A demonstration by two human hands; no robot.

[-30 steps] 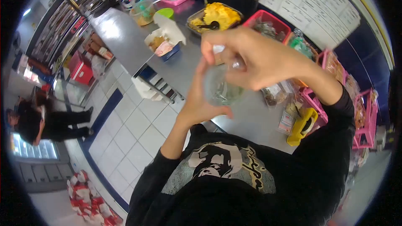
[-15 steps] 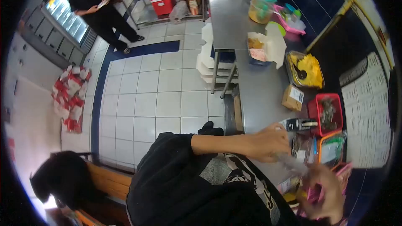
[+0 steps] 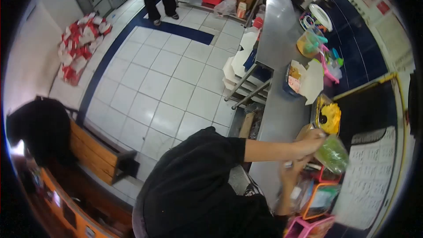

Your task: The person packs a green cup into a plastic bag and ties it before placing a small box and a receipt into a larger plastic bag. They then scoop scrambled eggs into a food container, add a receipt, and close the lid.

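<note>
A: Where's the green bag?
B: Up over the counter edge by the wall, near the yellow food. L hand has it, fingers closed on one end, rest bulging free.
A: R hand?
B: Just below L, nr the dark tape disp.. Fingers look bent, but blurred; can't tell if they grip anything.
A: Tips?
B: Firm pinch at the end, IMO, w/o squeezing the bulge; thin film likely slips or creases. Keep it off hard rims.
A: Materials?
B: Bag's clear, shiny plastic, rounded, soft green inside. Counter's smooth brushed metal. Yellow stuff's lumpy, in a clear-sided tray. Open box is stiff card, white flap, dk blue sides.
A: Below the bag?
B: Red basket, then orange-rimmed basket w/ plastic packs, then pink basket, angular.
</note>
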